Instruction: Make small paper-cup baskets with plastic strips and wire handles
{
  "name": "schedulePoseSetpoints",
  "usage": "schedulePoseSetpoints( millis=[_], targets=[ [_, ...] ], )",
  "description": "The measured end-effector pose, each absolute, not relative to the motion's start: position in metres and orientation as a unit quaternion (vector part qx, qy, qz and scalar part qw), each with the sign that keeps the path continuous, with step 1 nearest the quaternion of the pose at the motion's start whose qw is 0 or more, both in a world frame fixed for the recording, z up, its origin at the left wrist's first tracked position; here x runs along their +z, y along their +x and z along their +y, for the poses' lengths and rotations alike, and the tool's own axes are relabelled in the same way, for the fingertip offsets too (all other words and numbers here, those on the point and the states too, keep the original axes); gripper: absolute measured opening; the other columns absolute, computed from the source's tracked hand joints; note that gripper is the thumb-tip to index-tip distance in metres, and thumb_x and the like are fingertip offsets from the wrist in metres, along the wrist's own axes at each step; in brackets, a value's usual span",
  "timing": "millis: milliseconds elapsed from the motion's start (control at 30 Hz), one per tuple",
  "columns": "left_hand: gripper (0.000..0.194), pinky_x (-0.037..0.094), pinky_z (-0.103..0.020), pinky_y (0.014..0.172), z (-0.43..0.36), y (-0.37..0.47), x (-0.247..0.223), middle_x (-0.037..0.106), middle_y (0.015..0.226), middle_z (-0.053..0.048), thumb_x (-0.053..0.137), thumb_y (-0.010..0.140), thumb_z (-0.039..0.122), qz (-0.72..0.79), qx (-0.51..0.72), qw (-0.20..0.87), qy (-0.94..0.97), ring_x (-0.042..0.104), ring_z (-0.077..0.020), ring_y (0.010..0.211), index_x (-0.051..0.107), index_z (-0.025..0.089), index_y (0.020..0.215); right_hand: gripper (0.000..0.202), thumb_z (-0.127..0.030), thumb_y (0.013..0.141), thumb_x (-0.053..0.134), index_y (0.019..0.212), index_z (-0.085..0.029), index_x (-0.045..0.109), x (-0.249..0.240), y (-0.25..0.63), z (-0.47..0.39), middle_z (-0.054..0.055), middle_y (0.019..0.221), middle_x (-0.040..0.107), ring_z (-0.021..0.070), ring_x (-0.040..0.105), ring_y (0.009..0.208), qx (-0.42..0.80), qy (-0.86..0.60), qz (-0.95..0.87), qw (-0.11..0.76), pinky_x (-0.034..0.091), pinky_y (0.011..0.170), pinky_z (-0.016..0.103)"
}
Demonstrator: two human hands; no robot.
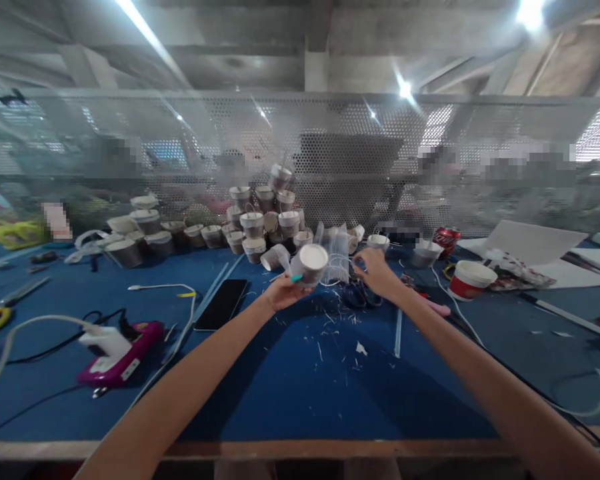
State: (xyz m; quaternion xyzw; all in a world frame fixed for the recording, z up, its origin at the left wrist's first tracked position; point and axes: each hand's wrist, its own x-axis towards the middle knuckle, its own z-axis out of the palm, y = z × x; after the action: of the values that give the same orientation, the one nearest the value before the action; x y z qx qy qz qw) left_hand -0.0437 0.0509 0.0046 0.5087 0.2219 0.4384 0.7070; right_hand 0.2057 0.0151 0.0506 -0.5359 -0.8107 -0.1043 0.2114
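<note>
A small grey pot with a white top (313,260) is held up over the blue table, tilted, with my left hand (287,292) wrapped round its lower left side. A small teal spot shows at the fingers there. My right hand (375,270) is a little to the right of the pot, its thumb and fingertips curled close together near thin white loops; what they hold, if anything, is too small to make out. Between the hands and just behind them stands a bundle of clear strips (336,250). Dark-handled scissors (360,295) lie below my right hand.
Many similar pots (253,225) are stacked at the back. A black phone (223,305), a purple power strip (123,357) and cables lie left. On the right are a red-and-white cup (471,280), a red can (446,241) and a knife (565,313). White scraps litter the middle.
</note>
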Motion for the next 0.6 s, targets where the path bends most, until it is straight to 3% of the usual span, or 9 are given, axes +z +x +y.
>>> schedulePoseSetpoints(
  millis=[67, 133, 267, 433, 600],
  targets=[
    [0.029, 0.046, -0.032, 0.073, 0.059, -0.057, 0.01, 0.066, 0.079, -0.005, 0.061, 0.067, 0.037, 0.202, 0.451, 0.72, 0.488, 0.061, -0.0193, 0.081, 0.059, 0.012, 0.08, 0.025, -0.025, 0.082, 0.041, 0.096, -0.008, 0.054, 0.047, 0.179, 0.038, 0.015, 0.098, 0.054, 0.0234, 0.045, 0.096, -0.084, -0.492, -0.845, 0.189, 0.031, 0.088, 0.036],
    [0.035, 0.047, -0.033, 0.073, 0.067, -0.07, 0.012, 0.066, 0.078, -0.006, 0.067, 0.058, 0.038, 0.194, 0.463, 0.725, 0.472, 0.061, -0.02, 0.078, 0.059, 0.013, 0.082, 0.025, -0.027, 0.082, 0.045, 0.098, -0.011, 0.054, 0.042, 0.15, 0.057, 0.014, 0.103, 0.054, 0.023, 0.044, 0.098, -0.078, -0.464, -0.864, 0.178, 0.032, 0.087, 0.034],
    [0.035, 0.045, -0.037, 0.079, 0.077, -0.086, 0.009, 0.067, 0.077, -0.005, 0.068, 0.054, 0.03, 0.172, 0.501, 0.74, 0.414, 0.06, -0.022, 0.083, 0.059, 0.016, 0.085, 0.029, -0.022, 0.08, 0.05, 0.107, -0.013, 0.049, 0.033, 0.103, 0.087, 0.014, 0.112, 0.051, 0.0249, 0.039, 0.105, -0.074, -0.44, -0.881, 0.156, 0.035, 0.084, 0.035],
    [0.037, 0.042, -0.038, 0.082, 0.081, -0.089, 0.0, 0.068, 0.078, -0.004, 0.067, 0.055, 0.027, 0.164, 0.5, 0.751, 0.4, 0.06, -0.0218, 0.085, 0.059, 0.017, 0.09, 0.03, -0.033, 0.077, 0.055, 0.099, -0.013, 0.055, 0.021, 0.081, 0.122, 0.014, 0.107, 0.055, 0.0266, 0.043, 0.103, -0.048, -0.438, -0.888, 0.128, 0.036, 0.084, 0.036],
    [0.049, 0.043, -0.035, 0.073, 0.082, -0.088, -0.004, 0.068, 0.081, -0.006, 0.07, 0.051, 0.026, 0.149, 0.478, 0.77, 0.396, 0.06, -0.0224, 0.081, 0.058, 0.015, 0.097, 0.028, -0.035, 0.075, 0.056, 0.098, -0.018, 0.057, 0.011, 0.077, 0.139, 0.009, 0.099, 0.06, 0.0253, 0.047, 0.096, -0.017, -0.47, -0.873, 0.132, 0.037, 0.083, 0.037]
  ],
)
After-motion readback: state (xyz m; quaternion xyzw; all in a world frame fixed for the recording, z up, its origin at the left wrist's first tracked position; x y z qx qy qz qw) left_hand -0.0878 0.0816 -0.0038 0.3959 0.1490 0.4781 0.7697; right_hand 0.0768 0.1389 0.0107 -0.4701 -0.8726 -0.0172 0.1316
